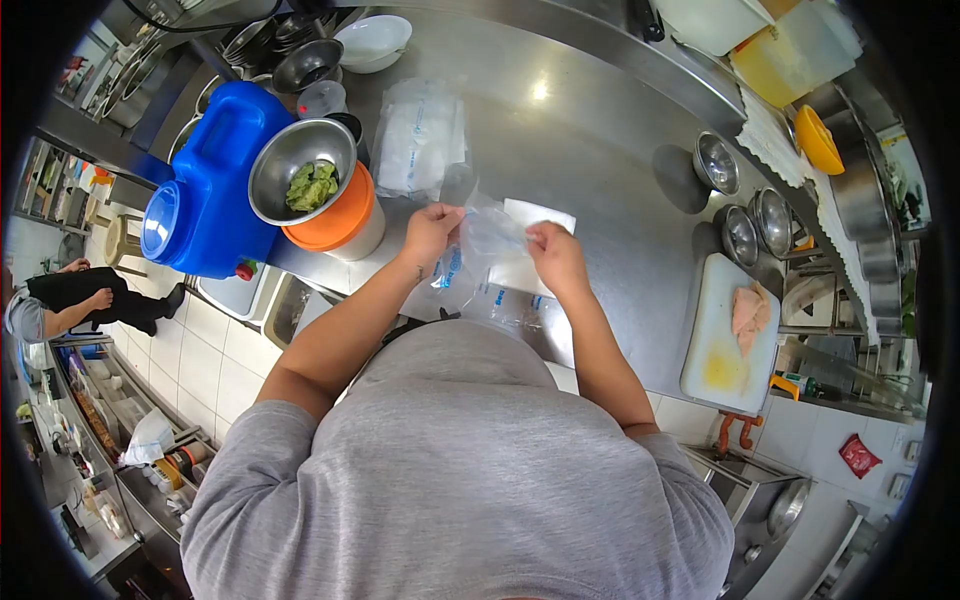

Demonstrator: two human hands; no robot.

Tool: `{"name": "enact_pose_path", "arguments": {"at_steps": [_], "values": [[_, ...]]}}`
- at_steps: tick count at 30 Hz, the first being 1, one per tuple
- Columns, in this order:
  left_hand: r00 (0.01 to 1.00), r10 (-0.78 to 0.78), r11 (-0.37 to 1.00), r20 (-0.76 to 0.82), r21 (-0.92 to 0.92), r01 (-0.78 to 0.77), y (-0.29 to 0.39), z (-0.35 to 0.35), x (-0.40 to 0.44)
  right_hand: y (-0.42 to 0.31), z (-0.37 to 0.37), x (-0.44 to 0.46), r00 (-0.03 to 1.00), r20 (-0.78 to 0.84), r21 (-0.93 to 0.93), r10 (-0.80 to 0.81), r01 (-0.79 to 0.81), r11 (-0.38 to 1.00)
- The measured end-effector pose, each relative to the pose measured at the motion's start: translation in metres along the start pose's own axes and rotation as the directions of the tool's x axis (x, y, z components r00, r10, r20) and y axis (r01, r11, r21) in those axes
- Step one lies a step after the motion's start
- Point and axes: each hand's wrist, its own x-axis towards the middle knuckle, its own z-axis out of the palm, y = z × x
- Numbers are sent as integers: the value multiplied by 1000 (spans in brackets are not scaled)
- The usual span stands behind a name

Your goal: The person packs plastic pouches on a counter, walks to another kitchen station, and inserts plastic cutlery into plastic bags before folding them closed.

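Note:
Over the near part of the steel counter, a thin clear plastic bag (496, 228) is stretched between my two hands. My left hand (432, 240) pinches its left side, and the fingers of my right hand (557, 258) are closed on its right edge. Under the bag lies a white sheet (540, 214), partly covered by the bag and my right hand. Clear plastic packaging with blue print (515, 308) rests close to my body. Beyond my left hand is a stack of clear plastic bags (415, 140).
On the left, a steel bowl with green leaves (312, 187) sits on an orange-lidded bucket (345, 225), beside a blue jug (225, 165). To the right are a cutting board (700, 340) with a pale pink piece and small steel bowls (740, 236). Another person (85, 295) stands far left.

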Motion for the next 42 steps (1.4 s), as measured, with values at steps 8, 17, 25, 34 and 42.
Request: {"name": "enact_pose_path", "arguments": {"at_steps": [8,17,25,34,42], "values": [[993,86,996,84,-10,-86,-1,18,-5,-17,12,-1,970,243,-54,18,-5,999],[996,49,998,72,22,-50,-4,21,-2,5,15,13,965,260,-278,37,38,960],[996,75,997,47,22,-76,-7,16,-5,-44,8,-4,972,-219,-201,-90,45,979],[990,92,989,108,104,-103,11,18,-19,-26,20,27,967,164,429,197,-250,868],[965,53,985,257,146,-93,5,16,-7,-26,23,24,894,351,637,278,-446,629]]}}
